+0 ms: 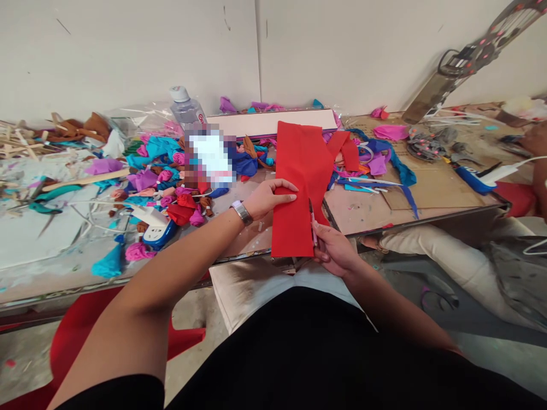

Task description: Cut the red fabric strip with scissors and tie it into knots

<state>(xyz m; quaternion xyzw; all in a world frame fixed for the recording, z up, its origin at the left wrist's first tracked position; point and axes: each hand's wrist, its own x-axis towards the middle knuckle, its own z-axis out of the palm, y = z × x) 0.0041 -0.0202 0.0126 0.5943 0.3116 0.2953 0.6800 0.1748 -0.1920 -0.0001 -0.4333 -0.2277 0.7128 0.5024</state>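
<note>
A sheet of red cloth (293, 222) lies over the table's front edge, its lower end reaching towards my lap. My left hand (273, 197) grips its left side, thumb and forefinger on top and the other fingers mostly hidden. In my right hand (335, 249) is a pair of scissors (315, 228) with pinkish handles. Their dark blades lie along a long cut in the cloth, which splits off a strip on the right. How far the blades are apart I cannot tell. A narrower red piece (348, 151) lies beyond, at the right.
Coloured cloth bundles (145, 179) crowd the table's left, with a bottle (188, 111), a blurred phone (211, 154), a power strip (159, 233) and green-handled pliers (53, 199). Blue strips (401, 168) and cardboard (431, 185) lie right. Another person's hand (536, 139) shows at the far right.
</note>
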